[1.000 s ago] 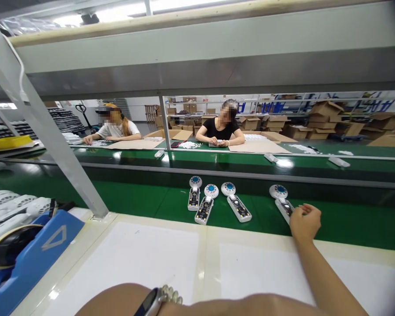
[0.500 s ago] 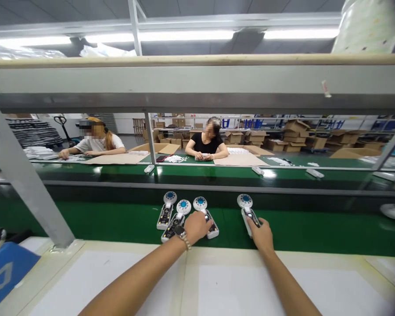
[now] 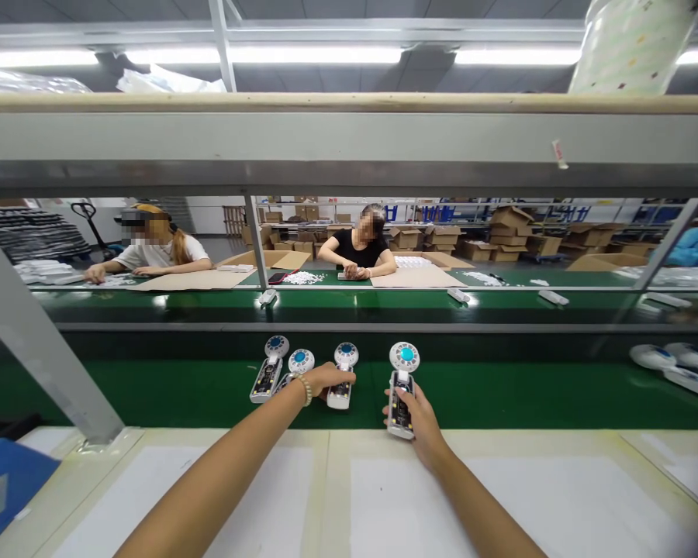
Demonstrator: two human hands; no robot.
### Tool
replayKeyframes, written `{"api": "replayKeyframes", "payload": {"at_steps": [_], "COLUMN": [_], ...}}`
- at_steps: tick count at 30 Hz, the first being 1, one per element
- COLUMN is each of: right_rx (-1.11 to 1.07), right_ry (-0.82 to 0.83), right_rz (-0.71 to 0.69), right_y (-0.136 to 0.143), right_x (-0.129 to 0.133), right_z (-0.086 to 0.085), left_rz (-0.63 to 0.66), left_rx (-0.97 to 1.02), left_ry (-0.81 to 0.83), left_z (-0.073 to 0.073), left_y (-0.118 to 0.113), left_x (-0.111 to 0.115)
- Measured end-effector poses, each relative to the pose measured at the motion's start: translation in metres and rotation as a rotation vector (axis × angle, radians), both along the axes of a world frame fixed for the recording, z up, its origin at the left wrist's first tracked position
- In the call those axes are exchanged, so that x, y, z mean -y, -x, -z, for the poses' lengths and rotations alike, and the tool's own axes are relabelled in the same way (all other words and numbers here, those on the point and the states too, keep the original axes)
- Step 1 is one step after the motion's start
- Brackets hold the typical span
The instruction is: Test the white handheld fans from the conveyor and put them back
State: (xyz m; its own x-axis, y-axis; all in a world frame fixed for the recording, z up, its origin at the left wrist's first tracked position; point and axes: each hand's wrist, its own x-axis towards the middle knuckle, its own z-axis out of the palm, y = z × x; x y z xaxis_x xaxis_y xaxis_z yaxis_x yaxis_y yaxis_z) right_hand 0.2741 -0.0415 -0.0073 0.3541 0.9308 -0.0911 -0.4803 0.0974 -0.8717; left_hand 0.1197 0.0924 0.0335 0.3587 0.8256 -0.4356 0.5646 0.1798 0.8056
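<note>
Right hand (image 3: 422,415) wrapped round white fan (image 3: 401,387), long way pointing straight off. Left hand (image 3: 326,380) curled on next fan (image 3: 342,377), just beside.

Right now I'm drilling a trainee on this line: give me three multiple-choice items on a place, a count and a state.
1. Where do the white fan units lie? A green belt B cardboard box C floor
2. How many fan units are near the hands? A two B four C six
3. What is the right hand doing? A hanging free B gripping one fan unit C resting flat on the bench

A: the units lie on the green belt.
B: four, counting the leftmost fan unit.
B: the right hand wraps the rightmost fan unit; the left hand touches another.
</note>
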Motion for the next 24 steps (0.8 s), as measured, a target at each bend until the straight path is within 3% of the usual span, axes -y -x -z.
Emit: {"api": "replayKeyframes", "payload": {"at_steps": [5, 11, 14, 18, 24], "right_rx": [0.0, 0.198, 0.199, 0.191, 0.206], "right_ry": [0.03, 0.043, 0.06, 0.079, 0.054], "right_rz": [-0.132, -0.22, -0.271, -0.325, -0.376], "right_y": [0.016, 0.032, 0.038, 0.04, 0.037], "right_x": [0.006, 0.004, 0.002, 0.0, 0.001], "right_z": [0.002, 0.01, 0.009, 0.007, 0.013], "left_rz": [0.022, -0.09, -0.129, -0.059, -0.002], "left_rx": [0.333, 0.623, 0.738, 0.758, 0.756], "left_ry": [0.139, 0.1, 0.086, 0.076, 0.08], "left_z": [0.004, 0.019, 0.026, 0.033, 0.031], "left_y": [0.032, 0.052, 0.054, 0.055, 0.058], "left_x": [0.037, 0.078, 0.081, 0.079, 0.082]}}
